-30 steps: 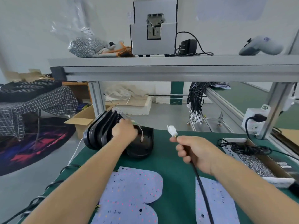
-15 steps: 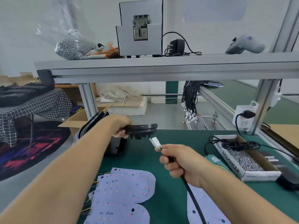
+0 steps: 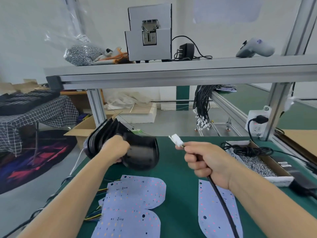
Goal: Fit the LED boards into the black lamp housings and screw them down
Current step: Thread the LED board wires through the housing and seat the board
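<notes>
The left hand [image 3: 115,149] is curling its grip round one glossy black plastic lamp housing [image 3: 142,152], lifting it tilted beside a leaning stack of black housings [image 3: 101,134]. The right hand [image 3: 208,164] is pinching one black cable [image 3: 223,206] ending in a white connector [image 3: 176,140]. Three pale purple LED boards [image 3: 135,191] are lying on the green worktop [image 3: 178,169].

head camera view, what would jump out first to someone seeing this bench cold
First the two hands mid-bench: the left hand grips a black lamp housing just off a leaning stack of housings, while the right hand holds a black cable tipped by a white connector. Next, pale LED boards lie flat on the green mat in front, and a box of small screws sits at right.
</notes>
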Motion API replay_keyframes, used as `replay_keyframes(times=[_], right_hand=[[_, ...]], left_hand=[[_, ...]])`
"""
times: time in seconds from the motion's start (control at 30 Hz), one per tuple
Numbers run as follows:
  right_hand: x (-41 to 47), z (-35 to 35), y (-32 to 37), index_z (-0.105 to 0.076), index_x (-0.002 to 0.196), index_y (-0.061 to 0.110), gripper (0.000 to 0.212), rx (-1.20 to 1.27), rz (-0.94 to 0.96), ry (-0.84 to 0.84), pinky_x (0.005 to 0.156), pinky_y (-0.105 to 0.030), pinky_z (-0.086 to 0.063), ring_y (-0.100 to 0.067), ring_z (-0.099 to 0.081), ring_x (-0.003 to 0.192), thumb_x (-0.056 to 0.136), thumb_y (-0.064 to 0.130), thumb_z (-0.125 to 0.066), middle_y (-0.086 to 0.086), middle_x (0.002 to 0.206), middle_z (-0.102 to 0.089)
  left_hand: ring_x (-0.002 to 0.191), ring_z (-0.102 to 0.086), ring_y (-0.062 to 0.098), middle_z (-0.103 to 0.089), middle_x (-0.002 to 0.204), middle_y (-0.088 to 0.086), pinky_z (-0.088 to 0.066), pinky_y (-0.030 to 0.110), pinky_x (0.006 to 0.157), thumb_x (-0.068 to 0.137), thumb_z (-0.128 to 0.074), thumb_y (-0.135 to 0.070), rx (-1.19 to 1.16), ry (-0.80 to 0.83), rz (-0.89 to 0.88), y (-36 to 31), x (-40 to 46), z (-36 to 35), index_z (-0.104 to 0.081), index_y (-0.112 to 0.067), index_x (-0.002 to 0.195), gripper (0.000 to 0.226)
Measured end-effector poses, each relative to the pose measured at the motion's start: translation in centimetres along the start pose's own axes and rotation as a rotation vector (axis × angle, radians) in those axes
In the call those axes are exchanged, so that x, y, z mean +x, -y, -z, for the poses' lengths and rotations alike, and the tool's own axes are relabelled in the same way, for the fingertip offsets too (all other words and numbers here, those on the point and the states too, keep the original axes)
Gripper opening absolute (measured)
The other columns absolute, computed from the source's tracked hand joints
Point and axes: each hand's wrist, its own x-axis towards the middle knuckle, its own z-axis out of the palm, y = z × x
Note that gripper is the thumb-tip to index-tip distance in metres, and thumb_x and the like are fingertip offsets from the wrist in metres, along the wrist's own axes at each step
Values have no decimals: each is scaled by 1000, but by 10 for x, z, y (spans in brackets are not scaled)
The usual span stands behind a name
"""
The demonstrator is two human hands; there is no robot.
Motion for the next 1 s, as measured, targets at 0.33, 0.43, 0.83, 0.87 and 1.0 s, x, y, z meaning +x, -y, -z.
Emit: replay_keyframes(times=[0.33, 0.43, 0.83, 0.87, 1.0], right_hand=[[-1, -6, -7, -57, 104, 14, 16, -175, 85, -142, 35, -16, -17, -6, -23, 38, 100, 22, -44, 5, 53, -41], [-2, -16, -9, -57, 91, 19, 13, -408, 220, -110, 35, -15, -24, -4, -30, 35, 98, 25, -48, 10, 46, -47], [-10, -23, -3, -63, 76, 15, 28, -848, 407, -379, 58, -33, -39, -24, -49, 60, 93, 34, -52, 0, 57, -52], [-8, -23, -2, -62, 76, 7, 32, -834, 398, -384, 56, -33, -37, -26, -46, 59, 93, 33, -52, -4, 56, -50], [4, -23, -2, -61, 72, -6, 35, -710, 363, -409, 51, -31, -27, -24, -35, 50, 89, 24, -54, -4, 45, -42]], left_hand=[[66, -50, 26, -54, 78, 6, -40, 32, 58, 75, -41, 13, -685, 48, 12, -5, -94, -27, -52, -9, 103, 38], [65, -50, 25, -57, 72, 9, -40, 32, 58, 64, -34, 21, -958, 104, 11, -13, -117, -34, -58, -9, 104, 56], [85, -65, 28, -70, 98, 13, -53, 39, 74, 57, -51, 8, -1064, 169, -335, -30, -149, -50, -67, -25, 109, 63], [93, -65, 28, -70, 104, 12, -52, 41, 82, 54, -51, 5, -1012, 131, -369, -30, -150, -53, -65, -28, 114, 69], [112, -60, 26, -66, 118, 6, -46, 48, 102, 54, -54, 4, -963, 88, -390, -30, -147, -68, -54, -26, 130, 82]])
